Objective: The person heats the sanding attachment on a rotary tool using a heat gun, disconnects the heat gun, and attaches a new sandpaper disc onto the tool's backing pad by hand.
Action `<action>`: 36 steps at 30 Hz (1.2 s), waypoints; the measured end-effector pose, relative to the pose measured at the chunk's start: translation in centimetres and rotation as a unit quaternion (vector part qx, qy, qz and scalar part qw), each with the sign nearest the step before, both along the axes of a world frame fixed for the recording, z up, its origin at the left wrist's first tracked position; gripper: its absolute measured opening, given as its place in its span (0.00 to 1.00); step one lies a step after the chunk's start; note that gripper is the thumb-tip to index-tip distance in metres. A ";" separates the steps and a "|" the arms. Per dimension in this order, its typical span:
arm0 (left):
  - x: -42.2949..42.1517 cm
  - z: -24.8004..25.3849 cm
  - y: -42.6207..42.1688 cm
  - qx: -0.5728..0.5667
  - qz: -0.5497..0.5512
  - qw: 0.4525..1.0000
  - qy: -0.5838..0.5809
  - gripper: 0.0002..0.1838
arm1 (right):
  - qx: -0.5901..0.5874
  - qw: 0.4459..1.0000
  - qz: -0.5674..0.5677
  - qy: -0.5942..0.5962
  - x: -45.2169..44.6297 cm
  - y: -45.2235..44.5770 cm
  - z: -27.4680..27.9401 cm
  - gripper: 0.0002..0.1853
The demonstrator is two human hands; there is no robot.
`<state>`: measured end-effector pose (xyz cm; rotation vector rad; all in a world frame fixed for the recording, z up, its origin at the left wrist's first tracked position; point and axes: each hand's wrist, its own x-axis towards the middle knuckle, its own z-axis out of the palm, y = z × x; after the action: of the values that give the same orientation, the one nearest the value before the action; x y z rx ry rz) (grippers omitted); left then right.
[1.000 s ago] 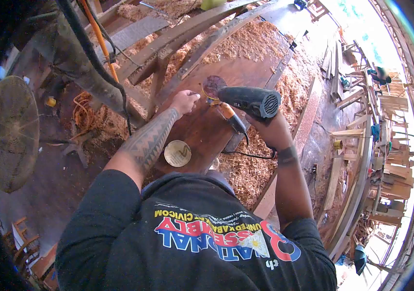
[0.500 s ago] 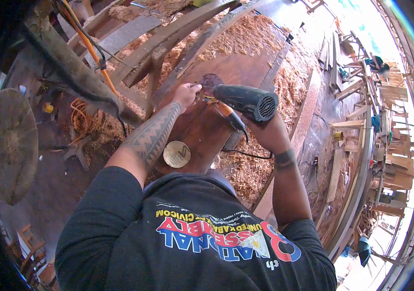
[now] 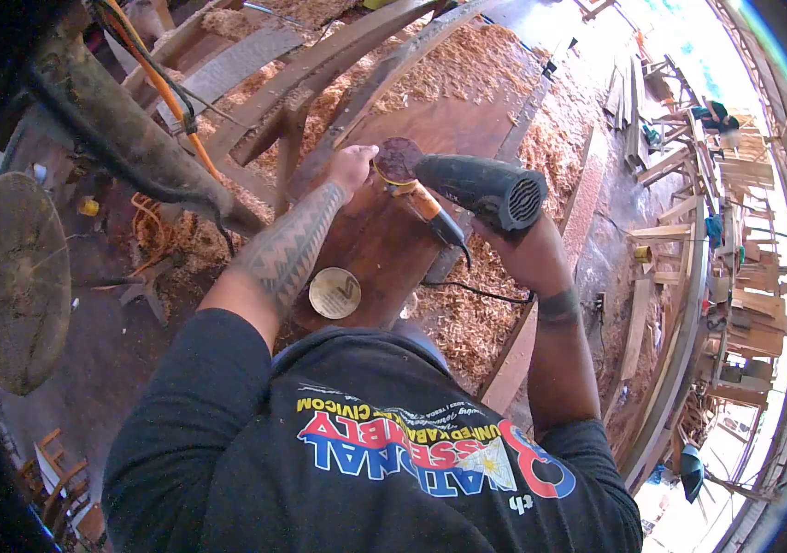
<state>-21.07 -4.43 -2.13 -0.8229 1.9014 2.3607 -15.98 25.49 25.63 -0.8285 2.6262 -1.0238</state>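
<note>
Round Dark-Red Disc [image 3: 398, 160] Topped Orange-and-Black Tool [image 3: 427, 208]

Your right hand [image 3: 530, 258] was clamped on a tapered blackish blower [image 3: 476, 187], its narrow end beside the disc; your left hand [image 3: 352, 170] was at the disc's edge, its grip impossible to tell, above a reddish-brown wooden board [image 3: 370, 244].

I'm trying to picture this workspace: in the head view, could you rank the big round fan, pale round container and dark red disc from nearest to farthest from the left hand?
From the left hand:
1. Dark red disc: just right of its fingertips.
2. Pale round container: lower in the picture.
3. Big round fan: at the far left.
</note>
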 end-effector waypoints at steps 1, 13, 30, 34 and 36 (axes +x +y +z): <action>-0.1 0.3 0.1 0.003 0.001 1.000 0.004 0.21 | 0.010 1.000 0.000 -0.003 0.0 -0.1 0.2 0.23; 0.8 -1.8 -0.7 0.062 0.035 0.997 -0.041 0.14 | 0.039 0.998 0.044 0.025 -1.9 -2.2 -0.1 0.24; 12.7 -1.0 -2.7 -0.350 -0.282 0.893 -0.021 0.22 | 0.231 0.961 0.093 0.121 -9.4 -6.1 4.5 0.22; 20.5 -1.3 -1.9 -0.480 -0.378 0.792 0.001 0.43 | 0.210 0.971 0.098 0.056 -8.2 -3.8 4.7 0.22; 24.0 2.0 -1.2 -0.528 -0.421 0.737 -0.012 0.55 | 0.184 0.976 0.111 0.028 -8.1 -2.6 3.9 0.21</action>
<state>2.93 -5.60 -0.14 0.1484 2.6862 0.6523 -24.04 22.87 29.54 -1.0355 2.5749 -0.4425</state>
